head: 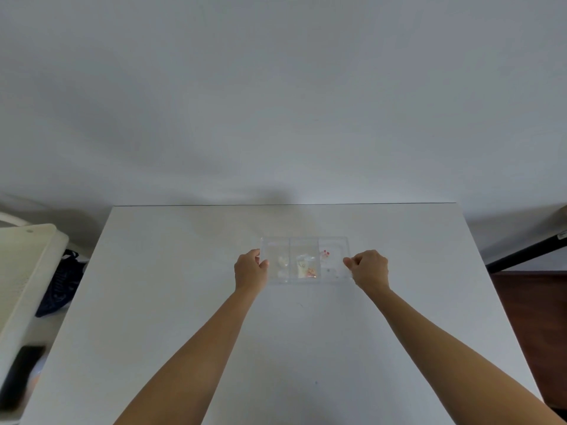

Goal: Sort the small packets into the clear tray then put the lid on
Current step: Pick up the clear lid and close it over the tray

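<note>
Hands first: the left hand (250,269) is curled against the left short edge of the clear tray (334,279), thumb pressed to the rim, while the right hand (369,268) is closed into a loose fist at the right edge, fingertips pinched on that rim. Whether a lid is being held over the tray or only the tray itself can't be told, since it's all see-through. Three compartments can be made out: white packets (282,265) are sat in the left one, a pale packet with a bit of red (305,268) is lying in the middle one, and a small red-marked packet (325,254) is seen in the right one. Everything is set toward the far middle of a white table (184,302). Off the table's left side, a dark blue bag (61,286) is tucked beside a cream-coloured slatted thing (21,271).
</note>
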Motion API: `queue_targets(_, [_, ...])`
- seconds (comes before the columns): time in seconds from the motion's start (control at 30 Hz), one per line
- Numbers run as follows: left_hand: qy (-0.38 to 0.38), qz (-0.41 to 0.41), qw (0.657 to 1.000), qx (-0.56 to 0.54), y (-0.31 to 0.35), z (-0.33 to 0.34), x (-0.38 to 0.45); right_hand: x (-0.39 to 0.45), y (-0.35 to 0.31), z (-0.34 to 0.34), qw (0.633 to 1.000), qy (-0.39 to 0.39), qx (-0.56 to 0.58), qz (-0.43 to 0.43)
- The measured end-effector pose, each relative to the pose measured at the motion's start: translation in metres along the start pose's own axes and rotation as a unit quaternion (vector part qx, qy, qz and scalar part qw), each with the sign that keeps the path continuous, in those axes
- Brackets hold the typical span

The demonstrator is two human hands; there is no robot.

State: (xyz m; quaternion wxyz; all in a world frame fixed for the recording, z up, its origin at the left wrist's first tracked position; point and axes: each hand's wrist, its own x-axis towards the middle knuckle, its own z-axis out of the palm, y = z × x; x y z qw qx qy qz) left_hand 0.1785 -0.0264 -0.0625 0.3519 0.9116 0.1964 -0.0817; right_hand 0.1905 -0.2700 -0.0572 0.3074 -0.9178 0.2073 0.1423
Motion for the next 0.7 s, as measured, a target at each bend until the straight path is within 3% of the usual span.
queue_targets(0.37, [-0.009, -0.047, 0.998, -0.047, -0.003, 0.001, -0.008, -0.012, 0.011, 0.004, 0.999, 0.005, 0.052, -0.003])
queue_targets(0.5, [0.055, -0.002, 0.997, -0.061, -0.018, 0.005, -0.038, -0.045, 0.036, 0.016, 0.991, 0.037, 0.12, -0.044])
queue_targets(0.7, [0.086, 0.07, 0.994, 0.023, -0.067, 0.026, -0.112, -0.11, 0.09, 0.054, 0.996, 0.037, 0.021, -0.078])
